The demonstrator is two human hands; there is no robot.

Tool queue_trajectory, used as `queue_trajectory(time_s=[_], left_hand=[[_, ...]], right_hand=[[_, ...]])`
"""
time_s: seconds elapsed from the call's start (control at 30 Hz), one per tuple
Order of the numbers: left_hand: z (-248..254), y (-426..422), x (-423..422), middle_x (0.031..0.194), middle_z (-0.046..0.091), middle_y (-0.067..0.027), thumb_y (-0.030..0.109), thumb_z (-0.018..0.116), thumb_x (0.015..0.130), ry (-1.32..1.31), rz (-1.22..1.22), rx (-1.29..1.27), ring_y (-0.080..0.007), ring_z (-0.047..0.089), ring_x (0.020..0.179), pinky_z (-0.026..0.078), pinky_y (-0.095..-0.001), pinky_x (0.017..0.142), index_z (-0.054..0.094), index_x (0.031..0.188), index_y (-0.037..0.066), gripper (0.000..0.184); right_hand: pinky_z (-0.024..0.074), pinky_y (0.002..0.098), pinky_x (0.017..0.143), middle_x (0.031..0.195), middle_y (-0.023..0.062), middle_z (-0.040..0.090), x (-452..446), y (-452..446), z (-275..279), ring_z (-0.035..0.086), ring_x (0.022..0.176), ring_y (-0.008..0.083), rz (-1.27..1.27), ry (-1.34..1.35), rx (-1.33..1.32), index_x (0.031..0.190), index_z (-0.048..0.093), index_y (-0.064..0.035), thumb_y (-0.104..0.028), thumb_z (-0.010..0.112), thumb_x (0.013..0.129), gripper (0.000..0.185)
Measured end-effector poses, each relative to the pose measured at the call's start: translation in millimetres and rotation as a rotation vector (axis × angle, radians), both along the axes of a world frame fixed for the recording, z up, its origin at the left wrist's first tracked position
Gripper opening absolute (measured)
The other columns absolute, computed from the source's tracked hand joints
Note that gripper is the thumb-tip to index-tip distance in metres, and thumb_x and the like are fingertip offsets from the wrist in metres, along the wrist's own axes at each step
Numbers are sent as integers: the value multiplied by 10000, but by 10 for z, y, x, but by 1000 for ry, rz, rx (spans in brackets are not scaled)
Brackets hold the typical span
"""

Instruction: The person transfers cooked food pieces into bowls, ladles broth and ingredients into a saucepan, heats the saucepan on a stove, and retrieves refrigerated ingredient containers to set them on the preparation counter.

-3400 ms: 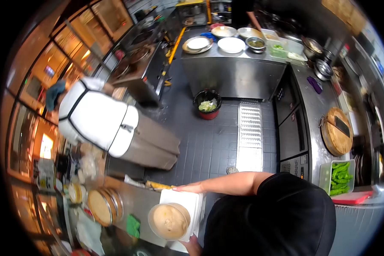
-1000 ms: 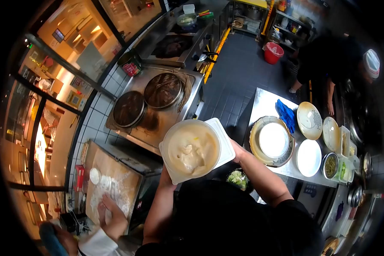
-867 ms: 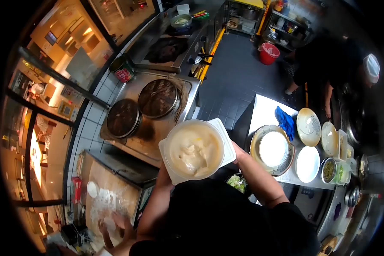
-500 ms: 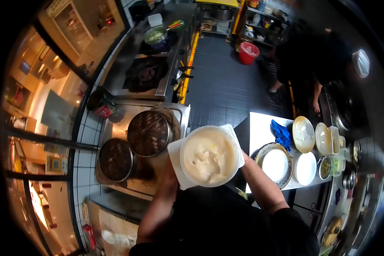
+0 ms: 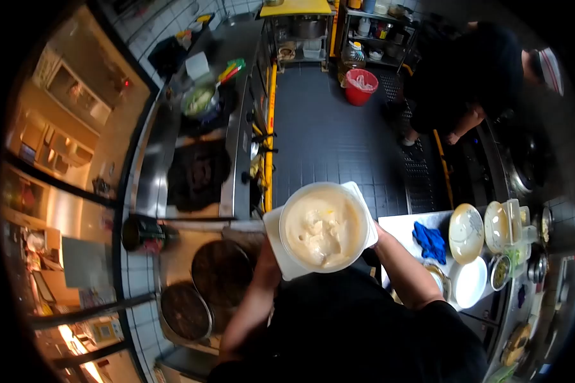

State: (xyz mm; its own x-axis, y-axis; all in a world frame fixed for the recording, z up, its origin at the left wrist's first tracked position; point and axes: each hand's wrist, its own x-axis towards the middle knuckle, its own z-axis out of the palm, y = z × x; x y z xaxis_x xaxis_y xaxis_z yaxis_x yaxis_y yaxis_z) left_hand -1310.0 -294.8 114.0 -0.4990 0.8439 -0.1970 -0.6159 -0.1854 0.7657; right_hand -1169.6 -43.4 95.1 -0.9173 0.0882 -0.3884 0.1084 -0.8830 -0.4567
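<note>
In front of my body I hold up a white square tray (image 5: 275, 242). On it rests a round white tub (image 5: 283, 220) with a thick, cream-coloured, uneven mass (image 5: 322, 226) inside. My left hand (image 5: 269, 260) grips the tray's left side, and my right hand (image 5: 379, 236) supports the right side near the tub. The fingers of both hands are mostly hidden under and behind the tray.
Two dark round pots (image 5: 223, 271) stand at lower left. A stove counter holds a pan of greens (image 5: 200, 101). A red bucket (image 5: 361, 87) is on the floor. At right, a person (image 5: 473, 76) bends near a table with a blue cloth (image 5: 430, 242) and plates (image 5: 466, 233).
My view has shifted forward: pots and plate table sit lower in the picture. Both hands still hold the tray and tub. The other person's arm and body have moved slightly.
</note>
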Motion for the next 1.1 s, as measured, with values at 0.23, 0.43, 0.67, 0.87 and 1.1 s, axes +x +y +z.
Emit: queue_trajectory(time_s=[0.23,0.43,0.67,0.87,1.1], left_hand=[[256,1436,-859,1438,522,-104,278,591,1016,-7,-34,-71,-197,521,1306,436,-357,1083,391,1497,25,579],[276,2581,-1537,1436,525,-102,277,589,1017,1,-5,-38,-193,524,1302,441,-355,1081,393,1498,29,576],[129,3918,-2774,1460,502,-152,267,624,999,99,-109,-20,-246,533,1320,472,-406,1083,379,1500,23,609],[316,4990,-4018,1537,388,-160,663,646,799,103,-189,-105,-274,370,1430,284,-443,1177,308,1533,17,1035],[102,6075,-5458,1414,527,-106,344,452,1069,-135,-8,-29,-169,523,1297,437,-349,1081,431,1455,24,502]], right_hand=[[454,368,1103,1509,122,443,-891,1439,518,493,1351,207,179,-54,571,1569,295,-121,-607,409,1023,740],[500,345,1051,1438,108,526,-1509,2462,322,566,1269,190,84,-37,372,1537,363,-85,-425,514,1041,621],[537,341,1012,1439,115,542,-2500,3514,463,603,1230,196,-74,17,248,1499,415,-43,-219,577,1024,532],[467,368,1085,1478,103,513,-3651,4567,434,532,1313,204,-92,119,95,1503,417,-62,-170,586,1016,527],[473,365,1078,1478,107,513,-5346,5532,1294,557,1284,198,-79,-10,475,1499,422,-53,-226,539,1044,500]])
